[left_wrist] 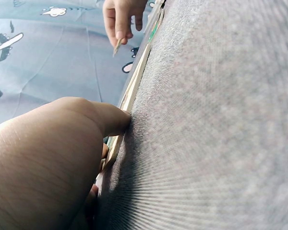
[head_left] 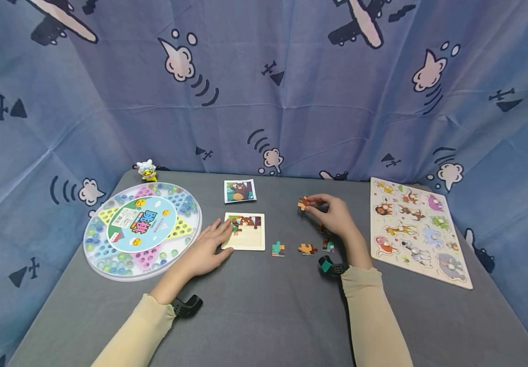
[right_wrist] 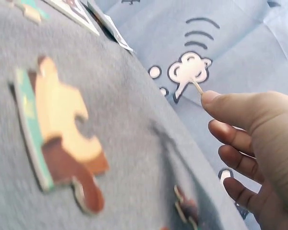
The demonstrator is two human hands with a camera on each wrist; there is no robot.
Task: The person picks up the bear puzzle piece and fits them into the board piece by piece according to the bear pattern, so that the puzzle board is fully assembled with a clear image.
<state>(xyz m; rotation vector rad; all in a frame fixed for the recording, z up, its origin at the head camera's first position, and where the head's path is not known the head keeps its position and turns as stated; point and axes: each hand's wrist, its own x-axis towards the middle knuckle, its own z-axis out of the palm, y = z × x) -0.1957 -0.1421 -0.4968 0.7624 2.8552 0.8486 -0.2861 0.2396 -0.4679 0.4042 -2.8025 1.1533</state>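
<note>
I have the brown-and-orange puzzle piece pinched by one edge between the thumb and forefinger of my right grip, raised off the bench, to the right of the puzzle tray and a little farther off. With so little edge caught, it could pivot or slip and drop. My black wrist strap is near the dark loose piece and could drag it if I swept low. My left grip clasps nothing, fingers relaxed on the tray's left side, so a hard push might slide the tray or unseat the fitted pieces at its far side. The held piece juts leftward from my fingertips, roughly level, coloured face up; its long axis is too small to tell
</note>
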